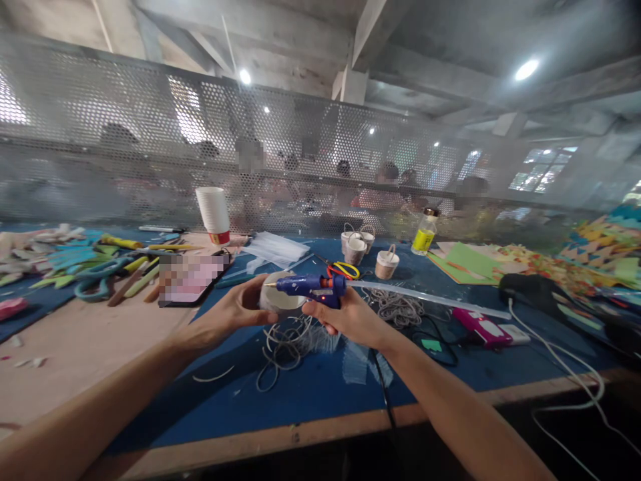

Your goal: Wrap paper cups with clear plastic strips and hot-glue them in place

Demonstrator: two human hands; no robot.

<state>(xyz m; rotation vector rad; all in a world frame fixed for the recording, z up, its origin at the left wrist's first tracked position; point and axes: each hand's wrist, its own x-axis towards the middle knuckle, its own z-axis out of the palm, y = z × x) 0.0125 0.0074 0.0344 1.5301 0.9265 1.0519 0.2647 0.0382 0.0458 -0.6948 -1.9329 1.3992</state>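
Blue glue gun (306,286) clenched in right grip (350,319); left grip (239,308) pinches cup (279,302) at nozzle.

1. No text, brand, number or sign is legible.
2. Bottle (424,238): yellow label, print too small to read.
3. Glue gun (310,286): no readable marking.
4. Phone (191,278) on the desk (310,397): screen blurred.

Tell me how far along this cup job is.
Done: a few small handled cups stand at the back. In hand: the left hand holds a white cup while the right hand aims the blue glue gun at it. Left, probably: that cup looks bare, loose cord lies beneath it, and a stack of paper cups stands untouched.
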